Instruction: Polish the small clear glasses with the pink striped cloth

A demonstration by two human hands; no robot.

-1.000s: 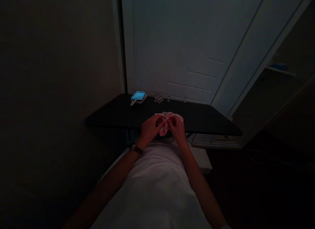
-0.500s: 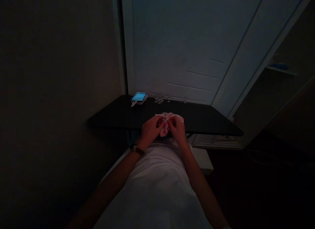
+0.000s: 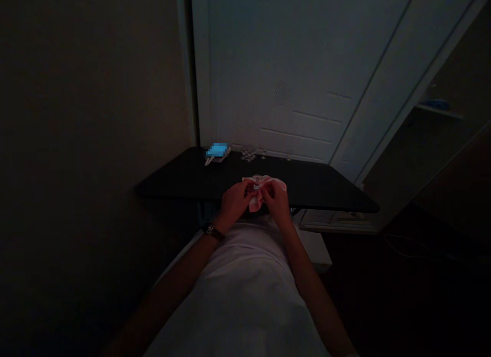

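Observation:
The scene is very dark. My left hand (image 3: 235, 203) and my right hand (image 3: 276, 202) meet above the near edge of a black table (image 3: 184, 180). Both pinch a small pink ruffled piece (image 3: 256, 201) of cloth or paper between their fingertips. Part of the pink piece lies on the table behind my fingers. A watch (image 3: 212, 230) sits on my left wrist. What exactly the fingertips grip at the middle is too dim to make out.
A blurred blue thing (image 3: 217, 151) lies on a white object at the table's back edge. Several small clear bits (image 3: 248, 154) stand beside it. A white door (image 3: 287, 70) rises behind the table. A dark wall fills the left; a shelf (image 3: 433, 106) is at right.
Almost nothing has changed. Both hands stay together on the pink piece, with only slight finger movement and a small shift of the camera.

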